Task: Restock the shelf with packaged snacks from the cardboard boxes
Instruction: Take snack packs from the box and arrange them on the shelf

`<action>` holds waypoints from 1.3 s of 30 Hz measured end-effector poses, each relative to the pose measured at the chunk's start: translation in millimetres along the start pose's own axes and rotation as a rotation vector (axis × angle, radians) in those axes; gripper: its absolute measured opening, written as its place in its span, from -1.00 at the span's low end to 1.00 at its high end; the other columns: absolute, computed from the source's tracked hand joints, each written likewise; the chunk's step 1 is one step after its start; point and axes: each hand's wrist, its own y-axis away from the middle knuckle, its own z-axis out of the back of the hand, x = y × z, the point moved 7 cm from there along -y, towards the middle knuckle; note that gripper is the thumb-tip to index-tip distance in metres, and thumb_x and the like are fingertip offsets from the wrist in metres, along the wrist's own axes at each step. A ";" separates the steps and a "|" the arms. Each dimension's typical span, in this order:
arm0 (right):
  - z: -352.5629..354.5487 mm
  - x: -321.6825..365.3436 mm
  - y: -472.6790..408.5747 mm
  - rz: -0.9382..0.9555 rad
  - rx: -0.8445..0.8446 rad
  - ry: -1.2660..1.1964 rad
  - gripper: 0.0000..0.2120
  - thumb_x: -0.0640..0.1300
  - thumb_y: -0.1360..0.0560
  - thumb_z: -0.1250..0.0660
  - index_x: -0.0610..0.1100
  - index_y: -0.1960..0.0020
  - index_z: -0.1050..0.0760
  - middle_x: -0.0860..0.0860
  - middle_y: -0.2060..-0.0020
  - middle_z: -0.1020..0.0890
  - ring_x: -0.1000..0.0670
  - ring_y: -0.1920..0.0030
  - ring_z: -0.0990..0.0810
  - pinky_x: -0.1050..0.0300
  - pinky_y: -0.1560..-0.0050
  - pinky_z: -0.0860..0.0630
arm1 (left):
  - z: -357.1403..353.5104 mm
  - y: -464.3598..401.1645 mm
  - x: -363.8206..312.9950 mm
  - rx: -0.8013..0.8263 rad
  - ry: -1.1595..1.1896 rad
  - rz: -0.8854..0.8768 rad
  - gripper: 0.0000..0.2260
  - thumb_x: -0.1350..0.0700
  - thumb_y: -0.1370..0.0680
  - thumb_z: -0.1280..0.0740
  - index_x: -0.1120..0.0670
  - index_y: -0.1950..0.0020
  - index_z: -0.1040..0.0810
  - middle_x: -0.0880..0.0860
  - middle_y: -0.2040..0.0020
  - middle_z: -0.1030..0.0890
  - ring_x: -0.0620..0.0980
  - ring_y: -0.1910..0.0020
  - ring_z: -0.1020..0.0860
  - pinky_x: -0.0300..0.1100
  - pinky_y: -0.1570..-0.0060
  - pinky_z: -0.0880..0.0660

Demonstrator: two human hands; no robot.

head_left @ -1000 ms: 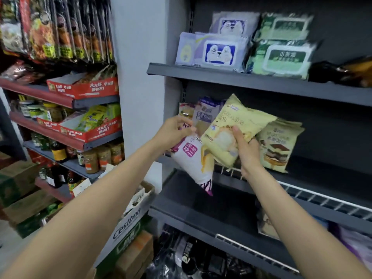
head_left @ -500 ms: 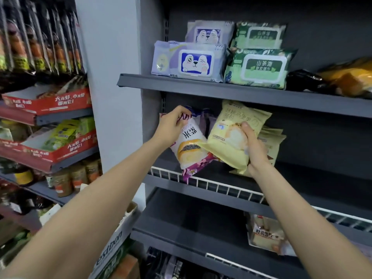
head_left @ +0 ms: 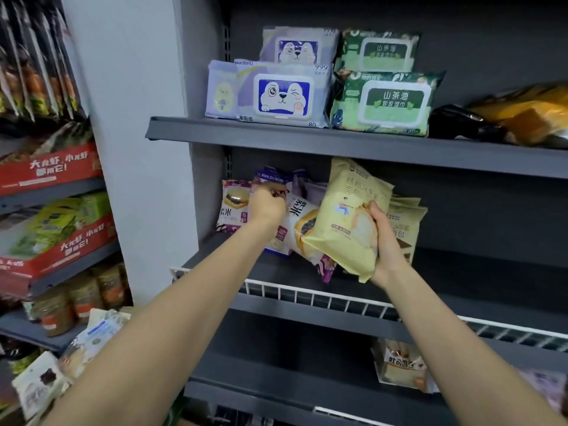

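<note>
My left hand [head_left: 266,204] pinches a purple rice pack near the middle shelf's [head_left: 461,269] left end, right hand [head_left: 384,241] grips the yellow bread bag [head_left: 344,222] over its front rail [head_left: 322,298]. Leaning white-purple pack [head_left: 302,229] between them could probably slide off the edge

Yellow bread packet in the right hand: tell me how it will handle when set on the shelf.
The yellow bread packet looks puffy and soft, so probably light and squashable. The right hand dents its edge, suggesting floppy film. It may slump against neighbouring packets rather than stand.
</note>
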 end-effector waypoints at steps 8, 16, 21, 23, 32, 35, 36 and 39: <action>-5.1 16.8 -16.3 -0.003 -0.043 0.166 -0.60 0.15 -0.45 -0.32 -0.12 -0.11 -0.57 -0.15 -0.02 -0.68 -0.16 -0.02 -0.65 -0.12 -0.16 -0.52 | -26.1 29.0 -26.6 0.368 -1.153 -0.573 -0.36 -0.12 -0.47 -0.31 0.00 -0.48 -0.17 0.08 -0.54 -0.03 0.10 -0.54 0.08 0.24 -0.46 0.13; -30.5 1.1 -26.5 -0.050 0.087 0.086 -0.63 0.14 -0.46 -0.26 -0.12 -0.07 -0.56 -0.11 0.09 -0.71 -0.08 0.13 -0.70 -0.08 0.04 -0.60 | 11.5 17.9 -3.7 0.200 -1.161 -0.684 -0.22 -0.21 -0.31 -0.47 0.05 -0.42 -0.27 0.05 -0.37 -0.37 0.07 -0.37 -0.31 -0.07 -0.28 -0.33; -53.1 -18.5 -44.0 -0.010 0.033 -0.005 -0.61 0.11 -0.37 -0.35 -0.10 -0.09 -0.56 -0.11 0.01 -0.69 -0.12 -0.07 -0.64 -0.14 -0.18 -0.50 | 81.0 -8.8 47.6 -0.094 -0.717 -0.269 -0.39 -0.15 -0.29 -0.48 0.22 -0.15 -0.44 0.16 -0.07 -0.51 0.15 -0.08 -0.50 -0.06 0.11 -0.46; -58.7 -27.3 -52.0 -0.007 0.040 0.004 -0.68 0.10 -0.41 -0.33 -0.11 -0.03 -0.57 -0.09 0.07 -0.71 -0.09 0.02 -0.67 -0.13 -0.19 -0.49 | 104.5 -22.2 72.1 -0.194 -0.413 -0.054 -0.56 -0.05 -0.35 -0.47 0.25 -0.02 -0.47 0.16 0.03 -0.54 0.14 0.01 -0.53 -0.14 0.17 -0.40; -66.2 -56.8 -92.6 0.067 -0.050 0.092 -0.49 0.09 -0.33 -0.40 -0.15 -0.19 -0.52 -0.15 -0.11 -0.65 -0.16 -0.15 -0.61 -0.16 -0.24 -0.48 | 106.5 -88.9 104.7 -0.317 -0.137 0.130 -0.40 -0.12 -0.40 -0.45 0.24 -0.23 -0.36 0.19 -0.18 -0.54 0.19 -0.14 -0.53 -0.11 0.05 -0.43; -62.8 -58.4 -104.2 0.118 -0.113 0.141 -0.41 0.08 -0.29 -0.45 -0.16 -0.24 -0.50 -0.14 -0.09 -0.66 -0.14 -0.12 -0.63 -0.17 -0.24 -0.48 | 95.0 -102.1 108.9 -0.306 -0.133 0.069 -0.42 -0.06 -0.43 -0.44 0.24 -0.25 -0.30 0.20 -0.22 -0.47 0.19 -0.18 -0.50 -0.12 0.05 -0.40; -61.8 -58.6 -106.6 0.124 -0.133 0.148 -0.40 0.07 -0.27 -0.45 -0.16 -0.25 -0.50 -0.13 -0.08 -0.66 -0.14 -0.10 -0.64 -0.17 -0.22 -0.50 | 92.2 -105.4 114.0 -0.297 -0.127 0.050 -0.44 -0.04 -0.44 -0.44 0.24 -0.24 -0.30 0.20 -0.22 -0.46 0.19 -0.18 -0.49 -0.11 0.04 -0.42; -58.1 -56.9 -110.6 0.133 -0.164 0.193 -0.36 0.08 -0.25 -0.47 -0.14 -0.27 -0.48 -0.11 -0.07 -0.67 -0.12 -0.09 -0.64 -0.11 -0.15 -0.55 | 89.0 -107.6 122.3 -0.292 -0.118 -0.053 -0.48 0.03 -0.44 -0.45 0.24 -0.22 -0.29 0.20 -0.19 -0.44 0.17 -0.14 -0.50 -0.06 0.00 -0.50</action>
